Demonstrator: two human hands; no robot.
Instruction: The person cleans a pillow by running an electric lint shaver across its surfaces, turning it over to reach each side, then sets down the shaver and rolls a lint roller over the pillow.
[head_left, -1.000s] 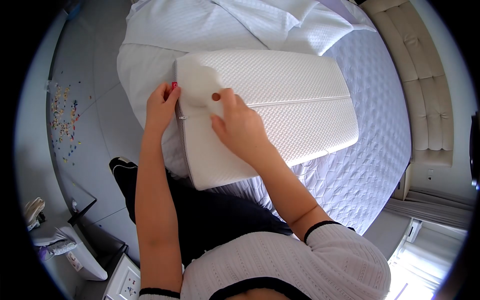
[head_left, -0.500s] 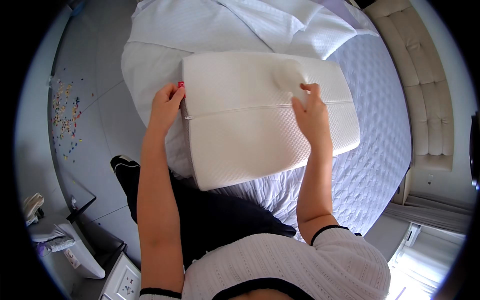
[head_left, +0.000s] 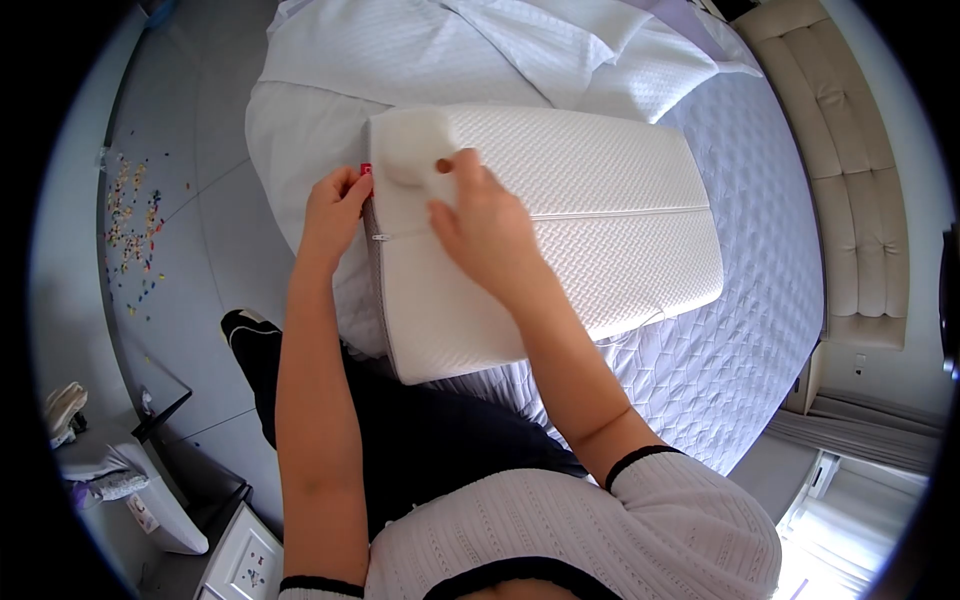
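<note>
A thick white pillow [head_left: 620, 255] with a textured cover lies on the bed, a zipper seam running along it. At its left side, my left hand [head_left: 335, 210] pinches the edge by a small red tag [head_left: 366, 169]. My right hand [head_left: 490, 225] is closed on a white hand-held tool with a broad rounded head [head_left: 415, 145] and a brown spot near the handle. That head is over the pillow's upper left part and looks to be against the cover. Motion blur and the matching white colour hide the tool's exact kind.
Under the pillow is a grey quilted mattress cover [head_left: 745, 280], with rumpled white bedding [head_left: 400, 50] beyond it. A padded beige headboard [head_left: 845, 150] borders the right side. Small colourful pieces [head_left: 130, 220] are scattered over the grey floor at left. A white cabinet [head_left: 243, 560] stands bottom left.
My right hand has swept the white tool leftward across the pillow, from its right part to the upper left. My left hand has stayed at the tagged edge.
</note>
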